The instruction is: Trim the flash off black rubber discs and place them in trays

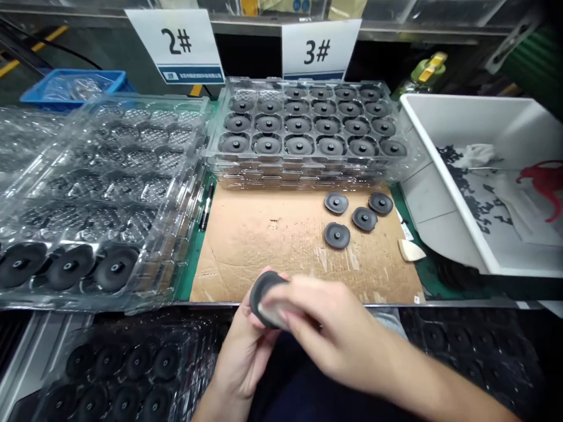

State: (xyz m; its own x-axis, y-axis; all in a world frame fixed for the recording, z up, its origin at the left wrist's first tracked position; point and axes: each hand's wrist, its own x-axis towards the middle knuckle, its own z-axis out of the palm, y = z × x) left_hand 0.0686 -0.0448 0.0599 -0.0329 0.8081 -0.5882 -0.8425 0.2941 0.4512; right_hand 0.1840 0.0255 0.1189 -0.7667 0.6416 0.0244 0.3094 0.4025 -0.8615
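Near the front edge of the cardboard sheet, my left hand grips a round black rubber-like disc, tilted up. My right hand is closed, pinching a pale pad against the disc's face. The pad is blurred and half covered by my fingers. Several similar black discs with a small central stud lie loose on the right of the cardboard. A cream wedge-shaped sponge sits at the cardboard's right edge.
Stacked clear trays of black discs stand behind the cardboard; more trays are at left. A white bin with black scraps and a red-handled tool is at right. A black pen lies beside the left trays.
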